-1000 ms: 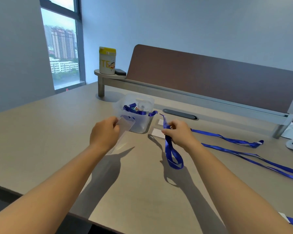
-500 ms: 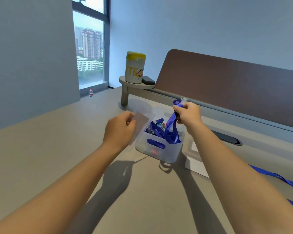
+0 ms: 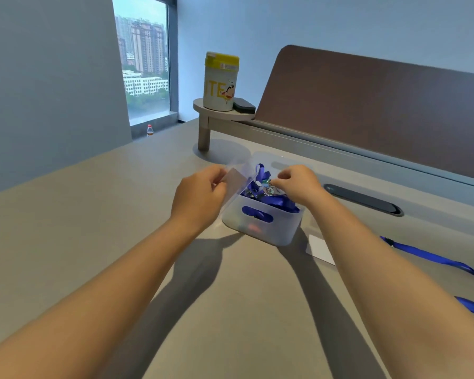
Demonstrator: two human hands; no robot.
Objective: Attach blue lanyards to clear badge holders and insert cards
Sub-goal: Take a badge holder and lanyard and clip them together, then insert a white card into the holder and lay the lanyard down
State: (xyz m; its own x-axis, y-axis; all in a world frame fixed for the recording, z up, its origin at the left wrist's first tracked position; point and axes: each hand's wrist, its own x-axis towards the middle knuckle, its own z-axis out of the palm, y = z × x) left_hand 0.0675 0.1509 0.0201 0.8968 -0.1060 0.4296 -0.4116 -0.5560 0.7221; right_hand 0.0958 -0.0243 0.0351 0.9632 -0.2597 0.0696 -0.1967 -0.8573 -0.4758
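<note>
**Holding a badge holder over the lanyard bin**

Gripping a clear badge holder (image 3: 234, 184) by its near-left edge, the left hand (image 3: 199, 195) had its fingers curled and its thumb pressed on the plastic, so that the sleeve tilted up over the left rim of the translucent bin (image 3: 260, 222). The right hand (image 3: 298, 184) hovered over the bin's right side, fingers bent downward and pinched together among the contents; whether they actually held anything could not be told. Inside the bin lay a tangle of blue lanyards (image 3: 263, 187) with metal clips. On the desk (image 3: 93, 228), just right of the bin, lay a white card (image 3: 319, 248), partly hidden by the right forearm. Farther right, two more blue lanyards (image 3: 435, 259) stretched across the surface toward the frame's edge.
</note>
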